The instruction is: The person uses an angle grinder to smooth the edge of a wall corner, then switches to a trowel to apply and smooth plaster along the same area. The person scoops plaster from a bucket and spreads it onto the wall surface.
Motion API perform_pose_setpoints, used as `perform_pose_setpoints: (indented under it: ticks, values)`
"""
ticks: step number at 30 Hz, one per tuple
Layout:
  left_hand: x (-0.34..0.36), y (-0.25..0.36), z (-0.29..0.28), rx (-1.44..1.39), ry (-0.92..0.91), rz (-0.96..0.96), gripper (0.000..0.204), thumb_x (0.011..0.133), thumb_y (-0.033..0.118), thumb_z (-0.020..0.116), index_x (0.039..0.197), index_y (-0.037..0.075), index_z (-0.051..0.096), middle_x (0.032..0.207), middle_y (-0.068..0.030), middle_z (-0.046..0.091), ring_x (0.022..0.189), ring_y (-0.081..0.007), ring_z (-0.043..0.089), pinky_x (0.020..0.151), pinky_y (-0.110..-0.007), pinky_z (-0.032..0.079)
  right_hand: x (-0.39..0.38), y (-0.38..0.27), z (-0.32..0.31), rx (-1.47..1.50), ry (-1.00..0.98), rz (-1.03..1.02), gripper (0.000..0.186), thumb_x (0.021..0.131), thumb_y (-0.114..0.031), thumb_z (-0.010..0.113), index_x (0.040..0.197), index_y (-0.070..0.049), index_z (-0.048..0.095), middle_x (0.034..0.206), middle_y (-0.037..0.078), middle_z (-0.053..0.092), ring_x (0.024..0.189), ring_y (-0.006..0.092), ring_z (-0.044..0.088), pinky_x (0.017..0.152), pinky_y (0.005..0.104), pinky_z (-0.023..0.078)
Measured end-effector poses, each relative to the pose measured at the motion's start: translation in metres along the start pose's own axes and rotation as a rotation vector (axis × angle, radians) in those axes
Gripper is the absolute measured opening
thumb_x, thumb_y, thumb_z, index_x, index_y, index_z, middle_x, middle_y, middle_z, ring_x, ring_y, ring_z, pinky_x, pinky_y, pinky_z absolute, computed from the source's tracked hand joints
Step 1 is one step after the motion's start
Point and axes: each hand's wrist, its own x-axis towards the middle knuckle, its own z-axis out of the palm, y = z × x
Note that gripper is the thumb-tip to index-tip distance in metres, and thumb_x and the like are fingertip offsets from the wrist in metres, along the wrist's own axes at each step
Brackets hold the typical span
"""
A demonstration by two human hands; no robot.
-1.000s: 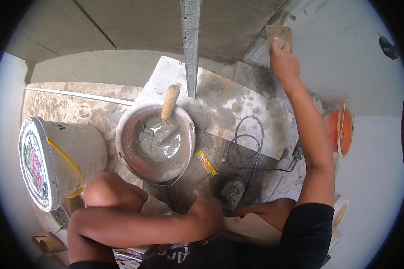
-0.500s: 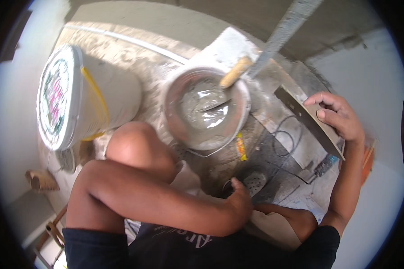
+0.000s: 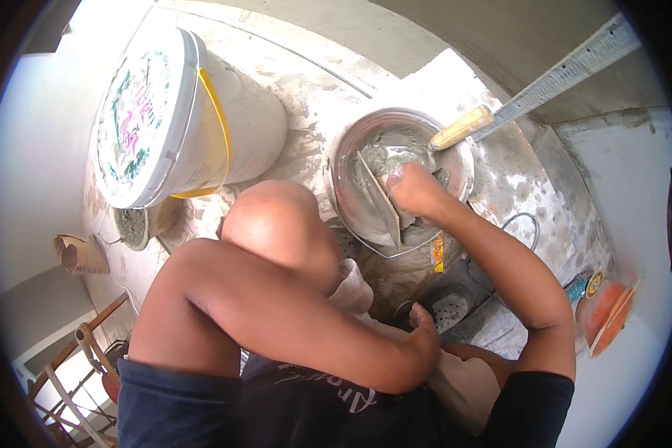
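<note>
My right hand (image 3: 413, 190) is closed on a flat plastering trowel (image 3: 379, 200), its grip hidden by my fingers. The trowel's thin plate is tilted on edge inside a round bucket (image 3: 342, 196), against wet grey mortar (image 3: 392, 149). Across the bucket's far right rim lies the wooden handle (image 3: 461, 127) of another tool, whose other end is out of sight. My left hand (image 3: 423, 343) rests low by my lap, its forearm crossing my raised knee. Its thumb side shows, but most of its fingers are hidden.
A large white lidded pail (image 3: 239, 119) with a yellow handle (image 3: 218, 119) lies tipped at left. A long metal straightedge (image 3: 560, 78) slants in from the upper right. A yellow wrapper (image 3: 437, 254) and a dark cable (image 3: 526, 216) lie near the bucket. An orange object (image 3: 608, 310) is at right.
My right hand has carried the plastering trowel leftward from beside the wall down into the bucket. The view has shifted, with the bucket and pail now further right. My left hand stays by my lap.
</note>
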Motion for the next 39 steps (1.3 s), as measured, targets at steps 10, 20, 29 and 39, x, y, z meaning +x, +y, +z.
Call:
perform_pose_setpoints:
  ticks: [10, 20, 29, 39]
  values:
    - [-0.021, -0.008, -0.001, -0.237, 0.284, -0.162, 0.041, 0.090, 0.028, 0.068, 0.117, -0.002, 0.074, 0.123, -0.0224, 0.071, 0.113, -0.0402, 0.069, 0.089, -0.059, 0.057, 0.030, 0.020, 0.029, 0.271, -0.035, 0.065, 0.041, 0.100, -0.029, 0.063, 0.103, 0.012, 0.070, 0.096, 0.025, 0.074, 0.080, 0.0369, 0.072, 0.074, 0.0448, 0.056]
    - [-0.153, -0.050, -0.039, -1.002, 0.773, 0.933, 0.020, 0.091, 0.020, 0.068, 0.092, 0.000, 0.066, 0.086, -0.0146, 0.066, 0.078, -0.0314, 0.068, 0.071, -0.043, 0.054, -0.099, 0.050, -0.119, 0.830, -0.407, -0.151, 0.034, 0.104, -0.026, 0.063, 0.125, 0.002, 0.066, 0.117, 0.012, 0.069, 0.102, 0.0137, 0.066, 0.088, 0.0318, 0.056]
    - [-0.166, -0.029, -0.090, -0.831, 0.857, 0.945, 0.009, 0.087, 0.007, 0.066, 0.082, 0.000, 0.062, 0.090, -0.0139, 0.057, 0.083, -0.0299, 0.060, 0.071, -0.041, 0.050, -0.173, 0.146, -0.198, 0.864, -0.022, -0.222, 0.035, 0.102, -0.025, 0.066, 0.126, 0.000, 0.065, 0.112, 0.008, 0.070, 0.094, 0.0113, 0.068, 0.084, 0.0272, 0.057]
    - [-0.133, -0.008, -0.078, -1.567, 1.525, 0.314, 0.018, 0.095, 0.012, 0.064, 0.093, -0.006, 0.061, 0.099, -0.0223, 0.068, 0.090, -0.0306, 0.071, 0.075, -0.036, 0.057, -0.162, 0.233, -0.199, 0.532, 0.187, -0.068, 0.046, 0.101, -0.039, 0.064, 0.134, -0.008, 0.064, 0.131, 0.005, 0.064, 0.123, 0.0191, 0.057, 0.106, 0.0412, 0.048]
